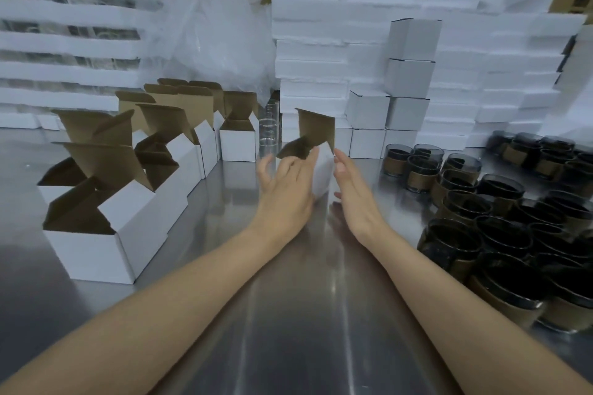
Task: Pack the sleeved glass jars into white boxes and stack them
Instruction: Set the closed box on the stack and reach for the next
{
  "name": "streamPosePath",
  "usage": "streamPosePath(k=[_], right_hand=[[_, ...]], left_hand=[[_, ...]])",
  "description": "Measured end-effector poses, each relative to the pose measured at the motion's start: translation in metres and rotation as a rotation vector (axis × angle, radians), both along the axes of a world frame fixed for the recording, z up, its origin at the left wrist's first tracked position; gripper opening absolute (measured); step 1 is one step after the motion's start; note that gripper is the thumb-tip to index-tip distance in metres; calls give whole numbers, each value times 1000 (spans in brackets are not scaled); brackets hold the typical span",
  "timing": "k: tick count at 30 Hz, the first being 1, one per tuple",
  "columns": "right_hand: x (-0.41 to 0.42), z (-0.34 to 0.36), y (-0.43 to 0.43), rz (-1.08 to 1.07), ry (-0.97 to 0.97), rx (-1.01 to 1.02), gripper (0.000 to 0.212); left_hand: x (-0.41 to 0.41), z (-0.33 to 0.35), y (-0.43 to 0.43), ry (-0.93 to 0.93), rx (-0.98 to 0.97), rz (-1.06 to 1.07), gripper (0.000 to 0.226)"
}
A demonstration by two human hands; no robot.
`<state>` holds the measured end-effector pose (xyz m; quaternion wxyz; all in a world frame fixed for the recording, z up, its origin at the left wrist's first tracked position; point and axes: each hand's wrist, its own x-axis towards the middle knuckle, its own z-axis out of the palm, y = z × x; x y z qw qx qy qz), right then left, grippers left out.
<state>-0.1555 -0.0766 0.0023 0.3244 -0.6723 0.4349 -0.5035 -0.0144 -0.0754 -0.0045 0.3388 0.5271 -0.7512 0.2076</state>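
Note:
A small white box with its brown lid flap standing up sits on the steel table at the centre. My left hand lies against its left side with straight fingers, one reaching up to a side flap. My right hand is flat and straight just right of the box; contact is unclear. What is inside the box is hidden. Several dark glass jars in brown sleeves crowd the table's right side. Closed white boxes are stacked behind at centre right.
Several open white boxes with brown flaps raised stand in rows at the left. A clear bare glass stands behind the box. White foam trays pile high along the back, with crumpled clear plastic and brown cartons behind.

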Motion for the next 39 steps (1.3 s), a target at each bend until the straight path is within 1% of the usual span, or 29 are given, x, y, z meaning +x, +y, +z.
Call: streamPosePath(k=[2,4,7,10,11,13,15,18,21,24,27,29,31,33,35,36,39], right_hand=[[0,1,4,59,-72,-10,64],[-2,3,5,61,-158,-37,67],[-4,2,2,-31,-219,-46,56],[-3,0,-3,-93,-165,-52,43],[-3,-1,-4,-98,-163,-61,38],[-2,-1,-5,-101,-162,-84,31],[-3,-3,-7,-117,-166,-86,31],[-4,-4,-8,-147,-175,-44,42],[-2,-3,-8,-145,-163,-10,39],[0,-1,-9,-138,-226,81,38],[-1,1,-9,-131,-227,104,40],[0,1,-7,-86,-129,84,43],[1,0,-6,-17,51,39,42],[1,0,-6,14,163,26,43],[-2,0,-6,21,178,14,48],[-4,-1,-7,25,184,3,48],[-5,-2,-7,56,196,-1,44]], left_hand=[[-4,0,9,0,-37,-143,73],[-9,1,12,44,-12,-277,71],[-8,2,10,168,83,-411,68],[-1,5,11,283,103,-471,62],[1,7,11,291,67,-461,58],[0,8,12,256,-52,-374,48],[-2,10,12,215,-103,-248,45],[-2,8,10,189,-36,-153,48],[-4,5,7,206,0,-100,54],[-2,4,4,276,18,-101,55],[4,4,0,497,90,-122,62],[7,3,-4,629,233,-122,68],[11,2,-8,683,399,-108,73],[15,0,-12,678,416,-110,67],[18,1,-12,677,371,-116,60],[19,2,-12,672,358,-112,62],[23,5,-9,652,392,-95,98]])
